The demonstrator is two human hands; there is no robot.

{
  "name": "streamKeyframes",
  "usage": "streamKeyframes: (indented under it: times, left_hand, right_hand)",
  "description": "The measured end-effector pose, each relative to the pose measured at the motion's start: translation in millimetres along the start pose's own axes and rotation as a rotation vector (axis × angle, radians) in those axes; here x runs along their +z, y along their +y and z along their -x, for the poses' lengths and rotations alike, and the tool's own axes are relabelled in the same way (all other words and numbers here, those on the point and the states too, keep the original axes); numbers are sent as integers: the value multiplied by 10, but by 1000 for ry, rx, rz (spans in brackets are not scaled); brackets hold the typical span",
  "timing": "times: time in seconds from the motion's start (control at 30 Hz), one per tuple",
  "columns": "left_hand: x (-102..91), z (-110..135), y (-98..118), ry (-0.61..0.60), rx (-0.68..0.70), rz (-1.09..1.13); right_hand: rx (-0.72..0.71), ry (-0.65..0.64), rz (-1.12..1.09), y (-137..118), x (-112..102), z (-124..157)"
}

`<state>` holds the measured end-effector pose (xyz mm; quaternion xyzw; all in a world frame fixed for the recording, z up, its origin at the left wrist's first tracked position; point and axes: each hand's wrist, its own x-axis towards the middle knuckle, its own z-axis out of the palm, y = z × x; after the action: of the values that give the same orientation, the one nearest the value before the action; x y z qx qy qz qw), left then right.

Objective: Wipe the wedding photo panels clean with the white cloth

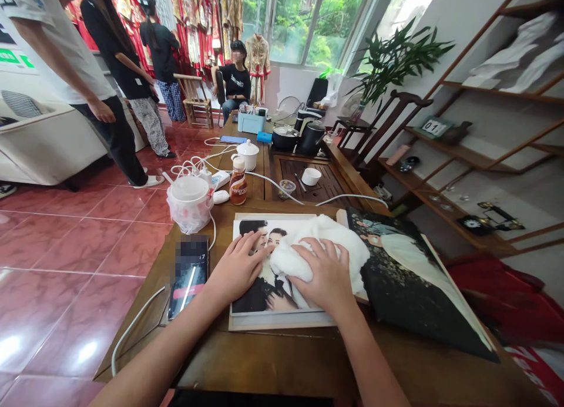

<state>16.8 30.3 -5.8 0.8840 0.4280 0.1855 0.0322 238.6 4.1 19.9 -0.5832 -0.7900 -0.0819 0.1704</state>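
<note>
A black-and-white photo print of a couple lies on a pale board on the wooden table. My left hand rests flat on the print's left side with its fingers spread. A bunched white cloth covers the print's right part. My right hand presses on this cloth, its fingers curved over and gripping it. To the right, a dark photo panel with a figure in a pale dress lies at an angle, partly under the cloth.
A phone with a cable lies left of the print. Behind stand a plastic-wrapped tub, a brown drink bottle, a white lidded cup and a tea tray. Wooden shelves rise at right. Several people are further back.
</note>
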Motion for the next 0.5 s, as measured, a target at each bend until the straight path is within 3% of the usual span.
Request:
streamKeyframes:
  times: [0.37, 0.5]
  left_hand:
    - [-40, -69, -14, -13, 7, -9]
    - [-27, -64, -5, -8, 1, -8]
  right_hand:
    - [-39, -50, -34, -88, -88, 420]
    - [-35, -64, -34, -114, -106, 388]
